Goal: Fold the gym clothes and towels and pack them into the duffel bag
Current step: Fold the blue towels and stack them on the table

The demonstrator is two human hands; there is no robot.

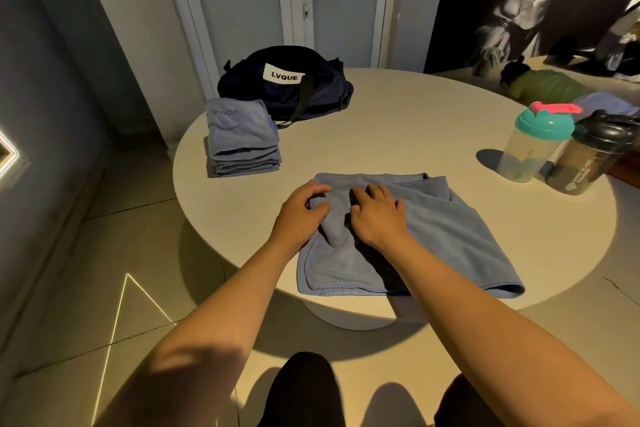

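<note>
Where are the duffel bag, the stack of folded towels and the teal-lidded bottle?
duffel bag (pixel 323 91), head view, dark side fabric.
stack of folded towels (pixel 240 130), head view, top towel's middle.
teal-lidded bottle (pixel 528 154), head view, clear body.

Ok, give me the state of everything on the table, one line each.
duffel bag: looks shut
folded towels: stacked beside the bag
loose towel: partly folded, bunched between the hands
left hand: grips the loose towel
right hand: fingers curled into the loose towel
teal shaker: upright, lid shut
black shaker: upright, lid on
</note>
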